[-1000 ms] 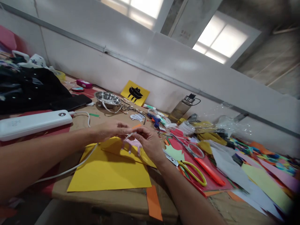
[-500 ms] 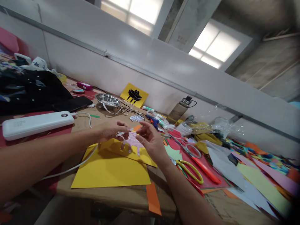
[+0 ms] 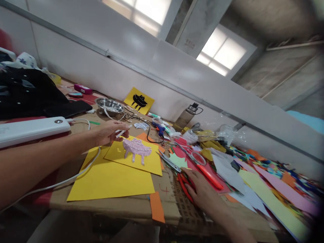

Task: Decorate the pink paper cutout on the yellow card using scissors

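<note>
My left hand (image 3: 110, 132) pinches a narrow white strip (image 3: 120, 133) above the upper yellow sheet. On that yellow sheet (image 3: 157, 167) lies a pink, beaded cut-out (image 3: 136, 149) with leg-like tabs, apart from both hands. My right hand (image 3: 199, 185) rests low to the right, its fingers closed round red-handled scissors (image 3: 184, 186). Their metal blades point up and left, slightly apart. A second, larger yellow sheet (image 3: 111, 180) lies partly under the first.
Behind stand a metal bowl (image 3: 109, 104), a yellow card with a black cut-out (image 3: 139, 101) and a bottle (image 3: 186, 118). A white cable (image 3: 83, 172) crosses the left side from a power bank (image 3: 35, 130). Paper scraps (image 3: 273, 189) crowd the right. An orange strip (image 3: 157, 207) overhangs the front edge.
My right hand has left the pink cut-out, moved right and down, and taken hold of the red-handled scissors. The cut-out lies flat on the yellow sheet. My left hand keeps the white strip.
</note>
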{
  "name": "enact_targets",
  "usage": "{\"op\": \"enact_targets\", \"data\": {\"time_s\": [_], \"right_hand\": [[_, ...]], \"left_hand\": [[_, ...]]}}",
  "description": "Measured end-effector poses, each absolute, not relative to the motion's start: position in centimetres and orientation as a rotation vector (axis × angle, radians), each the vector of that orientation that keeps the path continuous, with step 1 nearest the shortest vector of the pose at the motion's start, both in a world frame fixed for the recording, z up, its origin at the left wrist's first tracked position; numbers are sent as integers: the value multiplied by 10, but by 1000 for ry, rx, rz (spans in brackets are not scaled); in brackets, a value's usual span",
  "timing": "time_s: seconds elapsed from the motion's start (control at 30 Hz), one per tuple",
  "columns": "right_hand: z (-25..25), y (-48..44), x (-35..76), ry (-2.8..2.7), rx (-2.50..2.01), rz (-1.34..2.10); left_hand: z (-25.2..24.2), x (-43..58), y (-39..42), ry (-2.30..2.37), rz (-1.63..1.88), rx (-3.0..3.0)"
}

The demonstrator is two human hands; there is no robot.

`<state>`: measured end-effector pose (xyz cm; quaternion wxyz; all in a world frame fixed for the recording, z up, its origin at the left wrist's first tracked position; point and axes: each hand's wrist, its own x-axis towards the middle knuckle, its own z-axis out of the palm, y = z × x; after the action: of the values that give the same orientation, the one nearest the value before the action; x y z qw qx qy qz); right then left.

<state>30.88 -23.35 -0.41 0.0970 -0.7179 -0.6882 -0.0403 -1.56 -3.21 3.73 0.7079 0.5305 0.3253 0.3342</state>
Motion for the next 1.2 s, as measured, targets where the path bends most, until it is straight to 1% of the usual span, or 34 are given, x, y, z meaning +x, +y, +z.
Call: {"op": "enact_targets", "data": {"time_s": [0.2,0.43,0.67,0.87,1.03,1.2], "right_hand": [[11,-224,305,-2027,-2264,-166],[26,-230,323,-1799,-2050,-402],[48,-192,273,-1891,-1668,-234],[56,-143,216,-2070,-1456,-101],[45,-124,192,-2019,-1456,-98],[31,-123,189,-2014,-1484,-32]], "left_hand": [[36,-17,-31,738,771,1195],[31,-18,-27,670,785,1210],[29,-14,-34,626,796,1198],[29,-14,-34,625,923,1126],[31,-11,-41,641,994,1087],[31,-6,-50,647,1047,1066]]}}
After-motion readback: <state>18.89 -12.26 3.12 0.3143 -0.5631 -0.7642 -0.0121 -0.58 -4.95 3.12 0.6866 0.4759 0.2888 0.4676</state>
